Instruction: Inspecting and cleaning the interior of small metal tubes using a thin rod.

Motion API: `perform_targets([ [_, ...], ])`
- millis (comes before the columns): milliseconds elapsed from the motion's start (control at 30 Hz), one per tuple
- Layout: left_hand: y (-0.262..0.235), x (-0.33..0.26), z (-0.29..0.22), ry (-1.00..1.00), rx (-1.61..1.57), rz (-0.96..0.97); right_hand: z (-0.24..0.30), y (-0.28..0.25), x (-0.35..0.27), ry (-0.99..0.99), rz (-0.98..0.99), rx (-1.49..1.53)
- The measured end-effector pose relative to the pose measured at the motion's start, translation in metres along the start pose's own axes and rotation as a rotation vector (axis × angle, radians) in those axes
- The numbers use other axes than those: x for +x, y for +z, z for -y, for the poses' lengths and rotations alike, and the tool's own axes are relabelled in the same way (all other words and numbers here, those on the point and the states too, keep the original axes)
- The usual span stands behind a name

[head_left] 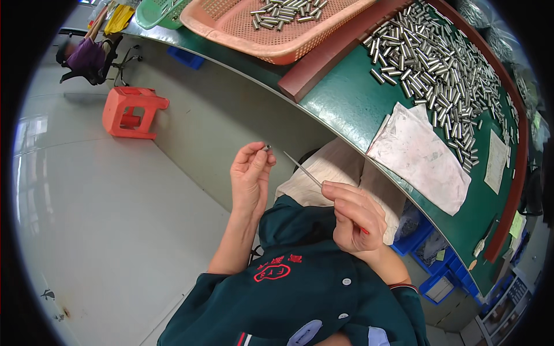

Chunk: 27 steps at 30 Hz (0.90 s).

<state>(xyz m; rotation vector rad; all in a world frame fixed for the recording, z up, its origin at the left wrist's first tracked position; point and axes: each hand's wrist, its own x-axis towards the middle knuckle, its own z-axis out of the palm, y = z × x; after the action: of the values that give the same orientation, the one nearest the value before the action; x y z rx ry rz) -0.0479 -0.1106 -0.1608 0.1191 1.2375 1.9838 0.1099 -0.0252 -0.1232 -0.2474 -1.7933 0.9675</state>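
I can see their left hand (250,176) pinching a little metal tube (267,147). Right hand (359,218) is pinching a thin rod (303,169), tip near it.

Covered by fingers, cut by the frame
The left hand (251,176) hides most of a small metal piece (267,147); the right hand (359,216) covers the rear of the thin rod (303,169); whether the red bit (365,230) joins it is unclear; the pink basket (239,45) runs off the top.
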Motion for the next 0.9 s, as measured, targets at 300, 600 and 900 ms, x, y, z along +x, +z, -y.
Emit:
perform_targets([
  [300, 0.025, -0.001, -0.011, 0.201, 0.258, 0.1, 0.018, -0.033, 0.001, -0.037, -0.056, 0.027],
  [600, 0.124, -0.006, -0.022, 1.153, 0.884, 0.596, 0.035, -0.077, -0.003, -0.083, -0.692, -0.121],
  [900, 0.147, 0.006, 0.001, 1.23, 0.991, 0.628, 0.038, -0.095, -0.01, -0.002, -0.711, -0.094],
])
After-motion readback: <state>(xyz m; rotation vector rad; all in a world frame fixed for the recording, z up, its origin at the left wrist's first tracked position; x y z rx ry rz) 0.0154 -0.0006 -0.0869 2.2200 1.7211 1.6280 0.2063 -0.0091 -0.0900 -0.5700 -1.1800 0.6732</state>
